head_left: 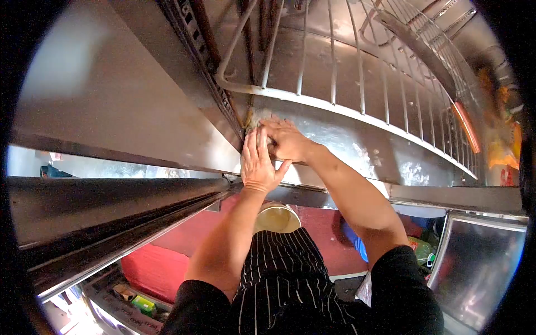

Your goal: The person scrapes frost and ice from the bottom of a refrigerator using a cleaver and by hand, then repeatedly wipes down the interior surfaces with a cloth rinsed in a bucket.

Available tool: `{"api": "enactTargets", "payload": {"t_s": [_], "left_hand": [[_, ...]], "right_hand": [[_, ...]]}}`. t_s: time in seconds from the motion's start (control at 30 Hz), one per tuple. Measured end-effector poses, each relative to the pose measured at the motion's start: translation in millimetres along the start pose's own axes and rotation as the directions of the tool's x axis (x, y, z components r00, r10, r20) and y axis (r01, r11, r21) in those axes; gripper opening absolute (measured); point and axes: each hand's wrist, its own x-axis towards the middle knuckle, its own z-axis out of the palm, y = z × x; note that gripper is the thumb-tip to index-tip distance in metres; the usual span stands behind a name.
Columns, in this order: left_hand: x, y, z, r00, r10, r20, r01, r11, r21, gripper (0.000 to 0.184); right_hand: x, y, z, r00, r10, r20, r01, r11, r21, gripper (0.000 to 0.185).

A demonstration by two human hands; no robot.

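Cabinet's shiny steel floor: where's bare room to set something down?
Right of the right hand, below the white wire rack's front rail: steel floor, though streaked, wet-looking. Crowded: left corner, where the left hand and right hand overlap; rack's right side, near the long orange-handled tool.

Far right, see white wire rack (363, 115), with long tool (430, 58), reddish handle, across its bars in view. At right edge, see blurred orange-yellow item (505, 151). Near centre, find round pale container (277, 219) amid red surface (321, 237). Near left, note green packet (144, 305). Near right, note blue item (355, 243), kind unclear, then framed metal panel (480, 262) farther right.
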Motion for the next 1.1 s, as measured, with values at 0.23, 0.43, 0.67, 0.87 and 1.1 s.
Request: {"api": "enactTargets", "payload": {"t_s": [0.23,0.43,0.67,0.87,1.1], "left_hand": [[-0.1,-6.5,5.6,1.0,0.017,0.006,-0.017,1.0,-0.011,0.086],[1.6,-7.3,10.1,1.0,0.008,0.031,-0.009,1.0,0.024,0.049],[1.9,-7.6,10.6,0.999,-0.012,0.039,0.01,0.999,0.044,0.044],[1.4,-4.4,10.9,0.999,0.008,0.032,-0.011,0.997,0.073,0.043],[0.7,-4.3,13.3,1.0,0.013,0.011,-0.014,0.997,0.078,0.044]], "right_hand": [[-50.4,18.0,-0.6,0.983,-0.185,-0.004,0.185,0.982,0.04,0.052],[-89.0,14.0,-24.1,0.998,-0.011,0.054,0.008,0.998,0.057,0.041],[-190.7,81.3,-57.7,0.919,0.338,-0.202,-0.042,0.595,0.802,0.058],[-236.6,174.7,-57.6,0.627,0.719,-0.298,-0.497,0.665,0.558,0.053],[-175.7,150.1,0.7,0.793,0.387,-0.47,-0.351,0.921,0.167,0.058]]}}
